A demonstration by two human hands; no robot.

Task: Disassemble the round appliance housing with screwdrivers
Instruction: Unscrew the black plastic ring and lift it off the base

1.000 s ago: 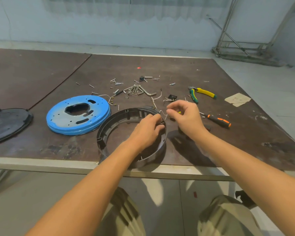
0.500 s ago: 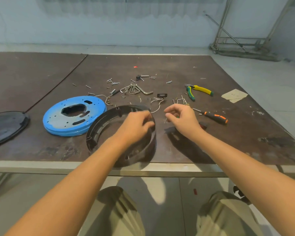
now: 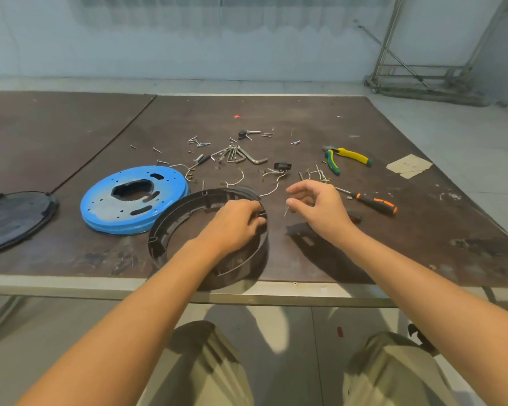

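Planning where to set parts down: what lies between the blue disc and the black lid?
Head view: bare tabletop only between blue disc and black lid.

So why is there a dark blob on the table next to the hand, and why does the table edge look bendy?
Head view: the dark blob is the shadow of the right hand, which pinches a thin metal bit, lit from above. Same view: the wide-angle lens bows the table front edge a little.
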